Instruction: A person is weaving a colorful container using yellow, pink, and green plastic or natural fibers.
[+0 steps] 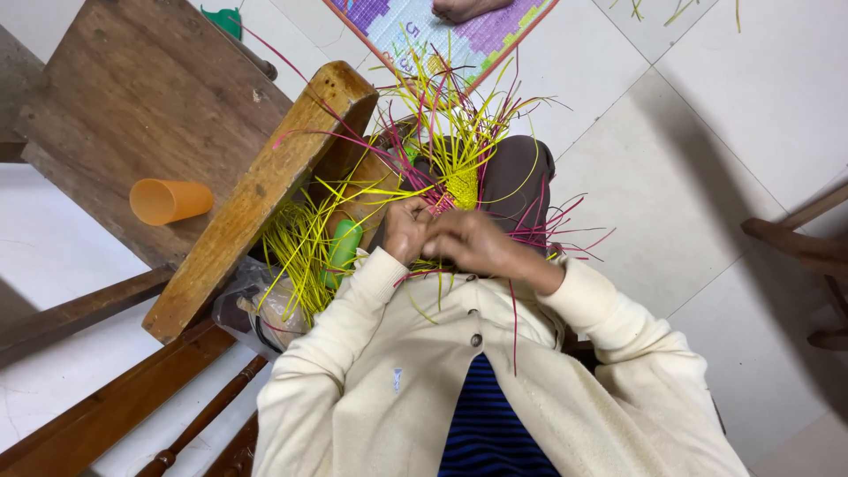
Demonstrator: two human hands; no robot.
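Observation:
A small woven piece of yellow and pink strips rests on my lap, with many loose yellow and magenta strands fanning out from it. My left hand and my right hand meet just below the woven patch, fingers pinched on the strands at its near edge. Cream cardigan sleeves cover both arms. A loose bundle of yellow strips hangs to the left of my left hand, beside a green bottle-like object.
A tilted wooden plank leans at the left. An orange plastic cup lies on its side on a wooden table. A colourful mat with another person's foot lies ahead. A wooden chair stands right.

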